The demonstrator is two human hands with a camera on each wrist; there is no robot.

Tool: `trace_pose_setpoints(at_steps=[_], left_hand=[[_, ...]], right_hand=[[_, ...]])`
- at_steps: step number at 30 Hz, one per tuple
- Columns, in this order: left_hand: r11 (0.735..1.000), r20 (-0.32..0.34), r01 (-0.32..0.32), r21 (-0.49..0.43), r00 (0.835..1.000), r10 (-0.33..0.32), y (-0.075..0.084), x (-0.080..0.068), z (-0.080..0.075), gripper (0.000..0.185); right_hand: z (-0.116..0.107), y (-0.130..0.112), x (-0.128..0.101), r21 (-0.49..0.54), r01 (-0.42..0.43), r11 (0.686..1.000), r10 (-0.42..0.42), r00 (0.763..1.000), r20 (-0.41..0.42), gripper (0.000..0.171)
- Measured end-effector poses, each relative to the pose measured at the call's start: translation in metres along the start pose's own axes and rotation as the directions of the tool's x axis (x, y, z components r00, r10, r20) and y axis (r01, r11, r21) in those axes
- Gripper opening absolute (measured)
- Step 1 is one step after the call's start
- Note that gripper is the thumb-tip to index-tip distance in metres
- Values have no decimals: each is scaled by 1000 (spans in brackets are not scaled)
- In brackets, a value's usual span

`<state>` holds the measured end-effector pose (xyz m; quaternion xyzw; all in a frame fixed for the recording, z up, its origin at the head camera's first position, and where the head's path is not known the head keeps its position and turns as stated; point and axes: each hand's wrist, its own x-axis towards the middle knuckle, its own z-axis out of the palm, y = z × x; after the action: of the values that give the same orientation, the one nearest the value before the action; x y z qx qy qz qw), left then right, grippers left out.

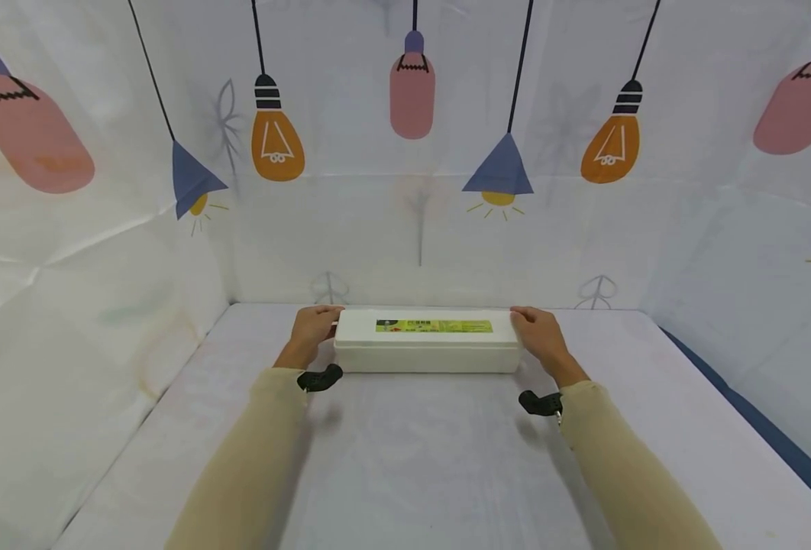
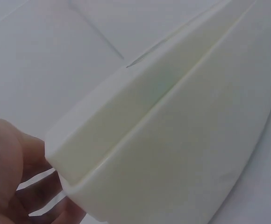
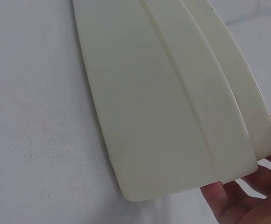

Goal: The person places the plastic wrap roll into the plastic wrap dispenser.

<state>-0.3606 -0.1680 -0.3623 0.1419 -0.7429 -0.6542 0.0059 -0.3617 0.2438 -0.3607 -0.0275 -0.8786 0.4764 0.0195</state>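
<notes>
- While the long white box (image 1: 426, 347) is lying on the white table cover (image 1: 419, 458), near the back wall, you are holding it at both short ends.
- Your left hand (image 1: 312, 330) is gripping the left end, with its fingers (image 2: 37, 186) curled round that end's edge.
- Your right hand (image 1: 541, 334) is gripping the right end, with its fingers (image 3: 247, 198) wrapping under the corner.
- A green and yellow label (image 1: 434, 326) is facing up on the lid.
</notes>
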Motion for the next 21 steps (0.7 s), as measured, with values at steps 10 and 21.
trace_pose_setpoints(at_steps=[10,21], left_hand=[[997,-44,22,77,999,-18,5,4,3,32],[974,-63,9,226,998,5,13,7,5,35]], right_hand=[[6,1,0,-59,41,997,-43,999,-30,49],[8,-2,-5,-89,62,994,-67,996,-55,48]])
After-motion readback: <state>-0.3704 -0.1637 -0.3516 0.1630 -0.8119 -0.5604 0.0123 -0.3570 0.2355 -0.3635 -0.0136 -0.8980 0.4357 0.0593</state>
